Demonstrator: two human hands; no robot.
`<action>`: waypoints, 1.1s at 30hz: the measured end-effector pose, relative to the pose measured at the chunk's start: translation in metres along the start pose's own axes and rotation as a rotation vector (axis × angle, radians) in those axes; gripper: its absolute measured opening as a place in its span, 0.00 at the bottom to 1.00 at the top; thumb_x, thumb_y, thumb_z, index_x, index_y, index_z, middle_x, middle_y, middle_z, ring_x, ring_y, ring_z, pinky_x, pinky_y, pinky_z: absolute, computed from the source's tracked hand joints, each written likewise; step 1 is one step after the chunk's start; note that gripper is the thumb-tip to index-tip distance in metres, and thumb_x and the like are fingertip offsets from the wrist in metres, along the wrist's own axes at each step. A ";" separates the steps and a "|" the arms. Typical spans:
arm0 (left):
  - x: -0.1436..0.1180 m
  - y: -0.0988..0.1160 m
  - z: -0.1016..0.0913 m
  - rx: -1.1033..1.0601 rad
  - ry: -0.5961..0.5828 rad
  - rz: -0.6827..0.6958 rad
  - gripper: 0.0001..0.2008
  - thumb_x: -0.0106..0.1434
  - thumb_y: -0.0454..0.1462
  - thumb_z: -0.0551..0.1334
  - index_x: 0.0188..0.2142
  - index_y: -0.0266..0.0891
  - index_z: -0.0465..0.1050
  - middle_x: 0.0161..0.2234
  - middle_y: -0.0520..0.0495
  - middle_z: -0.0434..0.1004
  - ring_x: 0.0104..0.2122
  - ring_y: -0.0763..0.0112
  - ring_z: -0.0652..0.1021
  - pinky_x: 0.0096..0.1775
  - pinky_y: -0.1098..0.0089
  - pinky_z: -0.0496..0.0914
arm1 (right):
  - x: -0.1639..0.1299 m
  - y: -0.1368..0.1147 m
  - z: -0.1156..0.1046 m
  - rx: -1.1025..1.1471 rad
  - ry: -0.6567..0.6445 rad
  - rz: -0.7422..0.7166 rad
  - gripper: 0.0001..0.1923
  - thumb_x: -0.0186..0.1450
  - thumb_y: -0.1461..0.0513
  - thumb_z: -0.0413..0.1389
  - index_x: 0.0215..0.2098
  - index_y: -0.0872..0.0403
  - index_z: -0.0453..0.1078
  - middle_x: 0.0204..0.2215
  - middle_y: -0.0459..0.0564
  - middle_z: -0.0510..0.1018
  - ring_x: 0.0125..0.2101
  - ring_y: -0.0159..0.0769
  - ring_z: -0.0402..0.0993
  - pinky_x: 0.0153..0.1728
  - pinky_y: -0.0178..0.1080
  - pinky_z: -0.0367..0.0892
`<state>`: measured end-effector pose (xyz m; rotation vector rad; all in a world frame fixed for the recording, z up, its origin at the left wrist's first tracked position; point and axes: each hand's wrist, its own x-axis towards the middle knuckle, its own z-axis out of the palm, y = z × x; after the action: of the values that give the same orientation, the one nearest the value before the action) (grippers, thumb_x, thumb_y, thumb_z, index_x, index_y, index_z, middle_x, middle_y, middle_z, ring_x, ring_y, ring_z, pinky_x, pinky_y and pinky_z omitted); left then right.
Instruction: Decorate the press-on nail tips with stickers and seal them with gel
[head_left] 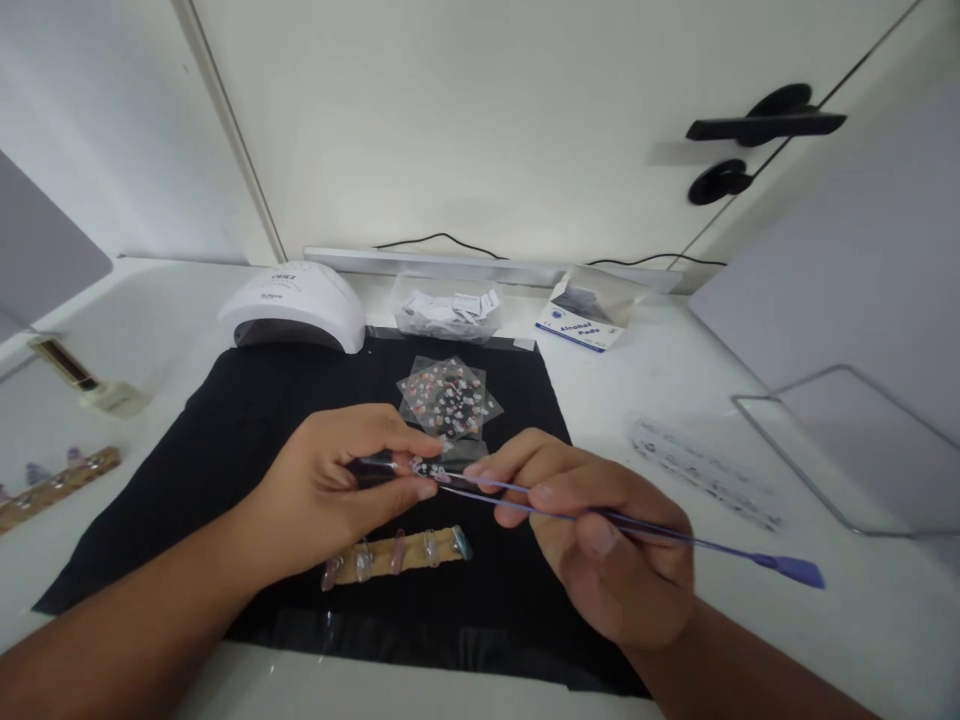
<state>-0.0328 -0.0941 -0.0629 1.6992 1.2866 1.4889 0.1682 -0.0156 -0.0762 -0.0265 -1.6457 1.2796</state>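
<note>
My left hand [367, 465] pinches a bent clear nail sticker sheet [427, 468] with small white and pink designs between thumb and fingers. In my right hand [615, 530] is a pair of purple tweezers [720, 548], its thin tips touching or very near the sheet's surface. Fingertips of the right hand also reach the sheet's right end. Just beyond my hands, several more clear sticker sheets [450, 395] lie fanned in a pile. Below my left hand sits a tan strip [386, 556] bearing several shiny false nails [430, 546].
A black mat [247, 430] covers the white table's middle. Behind stand a white nail lamp [300, 300], a clear tub of packets [450, 310] and an alcohol pads box [585, 310]. A polish bottle [112, 397] lies left; a clear nail tray [697, 475] and wire stand [844, 525] are right.
</note>
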 end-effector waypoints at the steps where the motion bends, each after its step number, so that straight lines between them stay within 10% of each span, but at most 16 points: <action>1: 0.000 0.000 0.000 -0.003 -0.008 0.005 0.11 0.56 0.29 0.70 0.38 0.44 0.83 0.26 0.52 0.77 0.26 0.75 0.76 0.29 0.75 0.72 | 0.001 -0.001 0.001 0.005 0.005 0.007 0.12 0.70 0.59 0.54 0.45 0.49 0.79 0.26 0.52 0.79 0.35 0.46 0.79 0.35 0.50 0.75; 33: -0.007 0.001 -0.004 0.019 -0.142 0.050 0.09 0.61 0.29 0.68 0.40 0.43 0.80 0.30 0.53 0.76 0.28 0.77 0.78 0.29 0.78 0.72 | 0.006 -0.007 0.000 0.107 -0.019 0.103 0.12 0.70 0.61 0.54 0.41 0.53 0.81 0.22 0.50 0.76 0.30 0.42 0.78 0.31 0.46 0.76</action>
<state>-0.0358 -0.1011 -0.0645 1.8269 1.1946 1.3605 0.1693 -0.0154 -0.0666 -0.0342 -1.6066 1.4485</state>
